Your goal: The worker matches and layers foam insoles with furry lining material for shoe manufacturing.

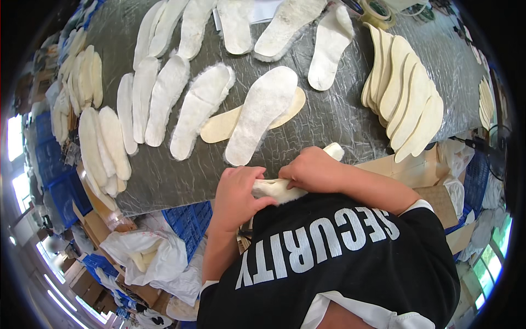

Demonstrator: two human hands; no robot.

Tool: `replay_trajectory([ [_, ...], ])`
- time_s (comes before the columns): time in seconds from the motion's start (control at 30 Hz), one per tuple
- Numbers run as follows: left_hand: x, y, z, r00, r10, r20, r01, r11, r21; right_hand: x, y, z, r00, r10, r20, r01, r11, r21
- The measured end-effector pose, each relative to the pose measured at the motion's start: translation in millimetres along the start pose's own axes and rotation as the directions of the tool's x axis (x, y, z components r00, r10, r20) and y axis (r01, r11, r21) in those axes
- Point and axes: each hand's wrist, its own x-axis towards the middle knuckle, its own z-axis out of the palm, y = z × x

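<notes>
"What has the person at the table (164,181) got there?"

"A cream fleecy insole (279,190), held at the near edge, right up against the black shirt (339,257)."

"Are both hands on it?"

"Yes, all 2. The left hand (235,193) has its left end pinched between thumb and fingers. The right hand (310,171) is curled over its upper edge, fingertips gripping."

"And that pale tip (334,152) poking out past the right hand?"

"From where I stand, I can't tell whether it's the same piece; the hand covers the join."

"What's lying just beyond?"

"1 white insole (262,115), set slantwise across 1 flat beige insole (219,125), whose ends stick out on 2 sides. Other fluffy insoles (169,98) lie to the left and farther back."

"And over on the right?"

"A fan of cream insoles (405,96), each overlapping the next. Rolls of tape (379,15) sit near the far edge."

"Anything below the table?"

"On the left, a white plastic bag (164,266) near a blue crate (186,225). On the right, an open cardboard box (408,167)."
</notes>
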Motion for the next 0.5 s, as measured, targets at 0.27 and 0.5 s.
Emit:
replay_trajectory([
  [0.27, 4.9, -3.7, 4.7, 0.986, 0.133, 0.095, -0.140, 0.988, 0.070, -2.7, -4.0, 1.2, 0.998, -0.024, -0.055, 0.024, 1.000, 0.009],
  [0.5, 2.7, -9.3, 9.4, 0.980, 0.193, 0.046, -0.194, 0.981, 0.008, -17.6, 3.9, -26.5, 0.985, 0.130, 0.115, -0.137, 0.989, 0.056],
])
